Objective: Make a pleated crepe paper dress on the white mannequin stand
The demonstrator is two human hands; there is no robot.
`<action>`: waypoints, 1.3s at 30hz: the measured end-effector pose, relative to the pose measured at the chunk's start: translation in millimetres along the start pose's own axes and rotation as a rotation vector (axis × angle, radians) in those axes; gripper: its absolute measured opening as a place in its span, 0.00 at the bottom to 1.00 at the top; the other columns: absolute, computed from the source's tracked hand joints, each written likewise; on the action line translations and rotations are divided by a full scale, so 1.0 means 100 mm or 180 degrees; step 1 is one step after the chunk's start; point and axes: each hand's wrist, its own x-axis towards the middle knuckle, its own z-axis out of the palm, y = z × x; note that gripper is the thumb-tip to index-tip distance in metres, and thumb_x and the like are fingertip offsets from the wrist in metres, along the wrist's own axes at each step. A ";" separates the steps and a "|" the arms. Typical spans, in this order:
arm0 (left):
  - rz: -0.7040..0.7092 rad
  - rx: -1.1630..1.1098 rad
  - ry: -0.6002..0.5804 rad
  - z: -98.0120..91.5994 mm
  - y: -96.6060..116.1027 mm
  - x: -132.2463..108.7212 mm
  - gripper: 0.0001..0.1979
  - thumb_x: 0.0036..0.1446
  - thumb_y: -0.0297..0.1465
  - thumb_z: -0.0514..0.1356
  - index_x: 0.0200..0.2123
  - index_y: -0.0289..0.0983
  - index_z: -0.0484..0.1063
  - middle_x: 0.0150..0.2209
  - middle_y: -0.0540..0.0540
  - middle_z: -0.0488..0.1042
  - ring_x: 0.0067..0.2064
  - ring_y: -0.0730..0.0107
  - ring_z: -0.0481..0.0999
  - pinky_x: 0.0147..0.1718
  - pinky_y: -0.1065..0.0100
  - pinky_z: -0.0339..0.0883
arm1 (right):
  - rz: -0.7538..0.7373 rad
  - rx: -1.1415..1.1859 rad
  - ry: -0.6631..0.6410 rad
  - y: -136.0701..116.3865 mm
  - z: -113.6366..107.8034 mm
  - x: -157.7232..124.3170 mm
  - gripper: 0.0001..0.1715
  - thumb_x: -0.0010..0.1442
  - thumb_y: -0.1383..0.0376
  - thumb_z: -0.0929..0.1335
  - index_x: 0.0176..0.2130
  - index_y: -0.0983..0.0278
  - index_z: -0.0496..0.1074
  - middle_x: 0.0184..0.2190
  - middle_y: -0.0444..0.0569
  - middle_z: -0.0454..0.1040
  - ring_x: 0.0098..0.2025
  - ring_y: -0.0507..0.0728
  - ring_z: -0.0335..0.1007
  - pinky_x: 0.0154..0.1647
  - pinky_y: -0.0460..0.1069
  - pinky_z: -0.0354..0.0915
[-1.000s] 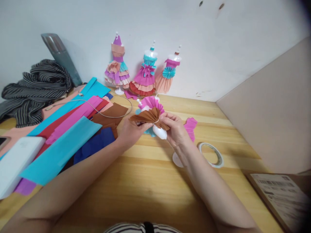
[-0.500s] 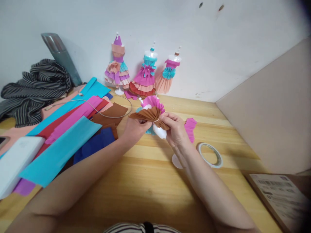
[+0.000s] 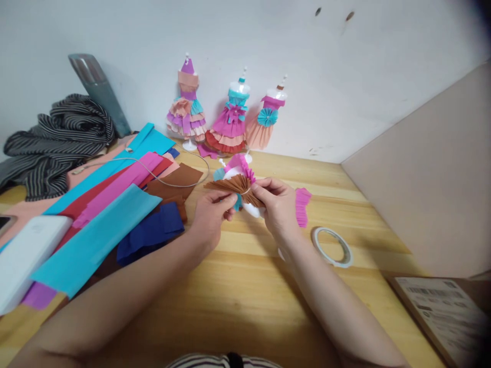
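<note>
My left hand (image 3: 215, 217) pinches the left side of a pleated brown crepe paper piece (image 3: 232, 185). The pleats fan out from a narrow pale tie at the middle. My right hand (image 3: 276, 202) grips the same paper near that tie, on its right side. Just behind the brown paper lies a small white mannequin (image 3: 251, 209) wearing pink pleated paper (image 3: 240, 163) and some teal paper; most of it is hidden by my hands and the brown piece. Beside my right wrist rests a pink crepe paper scrap (image 3: 303, 207).
Three small mannequins in paper dresses (image 3: 187, 120) stand against the wall. Strips of coloured crepe paper (image 3: 103, 230), a white box-like object (image 3: 32, 258), a cable and a striped cloth (image 3: 61, 138) cover the left. A tape roll (image 3: 315, 245) and a cardboard box (image 3: 437, 317) are right.
The brown pleated paper has tilted and its fan looks narrower. My left hand has shifted slightly down and left, with more fingers showing beneath the paper.
</note>
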 end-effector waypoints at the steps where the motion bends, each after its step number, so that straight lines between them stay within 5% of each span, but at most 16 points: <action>1: -0.0020 -0.0096 -0.0005 0.01 0.00 0.00 0.12 0.33 0.33 0.70 0.21 0.34 0.72 0.16 0.53 0.68 0.18 0.81 0.64 0.17 0.77 0.55 | -0.0034 -0.0039 0.0004 0.00 0.00 0.00 0.05 0.41 0.66 0.75 0.22 0.63 0.75 0.21 0.43 0.76 0.21 0.50 0.68 0.27 0.47 0.66; 17: 0.0077 -0.0291 0.0091 0.06 -0.03 -0.04 0.10 0.35 0.28 0.69 0.25 0.34 0.74 0.21 0.53 0.72 0.21 0.80 0.66 0.19 0.75 0.57 | -0.0211 -0.0344 0.0065 0.00 0.03 -0.03 0.05 0.44 0.64 0.74 0.22 0.63 0.75 0.19 0.42 0.74 0.21 0.50 0.66 0.24 0.46 0.63; 24: 0.0420 -0.0266 0.0108 0.04 -0.05 0.01 0.08 0.38 0.27 0.67 0.27 0.36 0.75 0.24 0.52 0.75 0.25 0.76 0.71 0.27 0.72 0.66 | -0.0310 -0.0423 0.0146 0.04 0.03 -0.03 0.05 0.44 0.64 0.74 0.24 0.63 0.75 0.21 0.43 0.75 0.22 0.51 0.67 0.26 0.47 0.64; 32: 0.0140 -0.0192 -0.0086 0.04 -0.12 -0.07 0.05 0.39 0.27 0.67 0.24 0.33 0.75 0.24 0.50 0.75 0.29 0.74 0.72 0.34 0.72 0.64 | -0.0788 -0.0958 0.0189 0.05 0.05 -0.14 0.04 0.49 0.64 0.72 0.29 0.62 0.75 0.26 0.45 0.75 0.28 0.53 0.69 0.29 0.48 0.65; 39: 0.0112 -0.0692 -0.0306 0.07 -0.21 -0.12 0.09 0.41 0.29 0.68 0.30 0.35 0.78 0.31 0.48 0.79 0.35 0.73 0.75 0.43 0.69 0.65 | -0.1046 -0.1199 0.0127 0.01 0.10 -0.26 0.09 0.49 0.64 0.72 0.35 0.61 0.74 0.33 0.47 0.76 0.34 0.55 0.71 0.34 0.49 0.68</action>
